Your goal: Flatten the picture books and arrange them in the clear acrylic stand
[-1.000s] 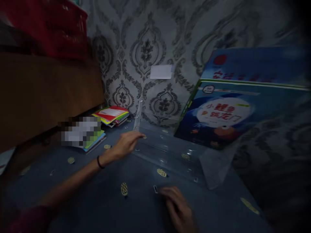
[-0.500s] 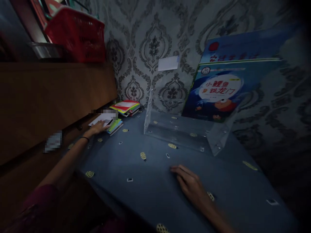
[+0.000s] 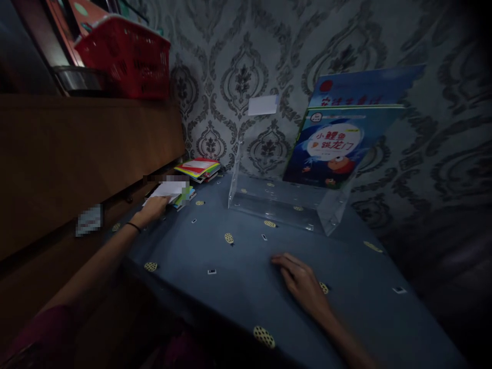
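Observation:
My left hand, with a dark band on its wrist, is at the near edge of a white-topped book on a small stack at the table's left. Its fingers appear closed on that edge, though they are partly hidden. Green and blue book edges show under the white one. My right hand lies on the blue tablecloth, fingers loosely stretched out and holding nothing. Beyond it stands a clear acrylic book stand, in whose right part two blue picture books lean upright, one behind the other.
Behind the left stack lies another pile of books with a red and yellow top. A wooden cabinet borders the table on the left, bearing a red basket and a metal bowl. Patterned wallpaper rises behind the stand.
My left hand has drawn back from lying over the white-topped book to its near edge, and the white top now looks shifted. My right hand stays on the cloth. The view has moved slightly.

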Tool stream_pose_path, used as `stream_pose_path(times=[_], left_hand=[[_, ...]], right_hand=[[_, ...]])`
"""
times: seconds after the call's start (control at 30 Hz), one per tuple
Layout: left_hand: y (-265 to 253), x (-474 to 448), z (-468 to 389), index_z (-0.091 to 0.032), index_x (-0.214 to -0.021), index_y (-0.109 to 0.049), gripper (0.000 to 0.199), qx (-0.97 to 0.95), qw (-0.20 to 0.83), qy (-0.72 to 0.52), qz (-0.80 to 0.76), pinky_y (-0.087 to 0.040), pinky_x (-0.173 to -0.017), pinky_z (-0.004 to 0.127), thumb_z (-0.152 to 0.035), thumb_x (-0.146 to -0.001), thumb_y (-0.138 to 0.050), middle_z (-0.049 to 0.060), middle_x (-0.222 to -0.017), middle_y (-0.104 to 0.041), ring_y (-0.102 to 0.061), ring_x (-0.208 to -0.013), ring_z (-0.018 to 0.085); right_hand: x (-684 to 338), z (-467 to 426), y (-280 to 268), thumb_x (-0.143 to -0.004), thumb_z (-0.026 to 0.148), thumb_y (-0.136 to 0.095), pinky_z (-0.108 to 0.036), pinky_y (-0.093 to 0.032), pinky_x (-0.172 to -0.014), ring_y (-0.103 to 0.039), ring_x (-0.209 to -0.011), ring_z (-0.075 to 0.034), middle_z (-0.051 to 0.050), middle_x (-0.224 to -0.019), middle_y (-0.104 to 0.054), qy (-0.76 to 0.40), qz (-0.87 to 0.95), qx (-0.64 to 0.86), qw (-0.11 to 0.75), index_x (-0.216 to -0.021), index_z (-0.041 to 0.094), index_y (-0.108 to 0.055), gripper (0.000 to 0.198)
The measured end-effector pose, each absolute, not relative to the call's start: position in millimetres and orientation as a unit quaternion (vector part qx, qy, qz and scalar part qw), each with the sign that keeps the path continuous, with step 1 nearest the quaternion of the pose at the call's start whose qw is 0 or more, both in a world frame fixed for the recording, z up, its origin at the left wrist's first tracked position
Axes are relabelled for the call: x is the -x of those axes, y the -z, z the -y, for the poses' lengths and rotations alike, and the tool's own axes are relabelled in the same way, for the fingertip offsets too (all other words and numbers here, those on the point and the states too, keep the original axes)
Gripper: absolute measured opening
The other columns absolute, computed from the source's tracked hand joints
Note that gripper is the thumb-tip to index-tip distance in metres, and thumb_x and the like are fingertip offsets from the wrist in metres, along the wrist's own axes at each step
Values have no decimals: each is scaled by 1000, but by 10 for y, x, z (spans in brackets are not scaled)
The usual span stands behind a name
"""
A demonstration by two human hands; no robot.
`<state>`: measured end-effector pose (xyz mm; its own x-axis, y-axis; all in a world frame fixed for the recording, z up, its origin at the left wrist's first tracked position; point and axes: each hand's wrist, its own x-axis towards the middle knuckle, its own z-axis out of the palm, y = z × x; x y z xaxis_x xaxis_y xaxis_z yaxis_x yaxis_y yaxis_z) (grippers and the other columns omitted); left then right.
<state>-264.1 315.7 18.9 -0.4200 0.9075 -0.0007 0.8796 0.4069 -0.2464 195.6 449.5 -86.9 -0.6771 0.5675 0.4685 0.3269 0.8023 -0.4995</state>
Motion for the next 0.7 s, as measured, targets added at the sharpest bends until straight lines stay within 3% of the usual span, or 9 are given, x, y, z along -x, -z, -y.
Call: stream_pose_path(times=[0.2,0.47,0.57,0.7], left_hand=[[-170,2006,-3181,-8,-132,-54,39,572,62,-90,813,-51,-87,43,-11,-98,-35,24,-110,-72,-70,-105,33],[-78,1062,-3283,-12,-107,-64,25,658,-25,-4,752,-50,-75,33,-14,-98,-41,16,-93,-74,-73,-90,27],[-151,746,-3298,-13,-110,-64,34,679,-59,50,730,-50,-77,29,-27,-106,-33,12,-93,-75,-73,-91,23],[-101,437,-3253,-14,-129,-60,45,713,-194,148,657,-52,-86,30,-43,-107,-35,9,-98,-77,-72,-98,22]], right_hand=[[-1950,-4470,830,-90,18,-45,-40,-61,-85,-74,-93,-24,-7,-100,-77,-208,894,243,314,-93,23,-74,30],[-1954,-4480,855,-90,18,-46,-39,-60,-85,-75,-94,-24,-8,-99,-77,-226,885,249,321,-93,23,-74,29],[-1938,-4464,826,-90,18,-45,-38,-60,-84,-74,-92,-24,-7,-98,-77,-238,880,251,325,-93,22,-74,29],[-1908,-4423,747,-93,21,-45,-35,-59,-75,-72,-82,-22,-7,-87,-73,-252,868,273,331,-96,20,-74,29]])
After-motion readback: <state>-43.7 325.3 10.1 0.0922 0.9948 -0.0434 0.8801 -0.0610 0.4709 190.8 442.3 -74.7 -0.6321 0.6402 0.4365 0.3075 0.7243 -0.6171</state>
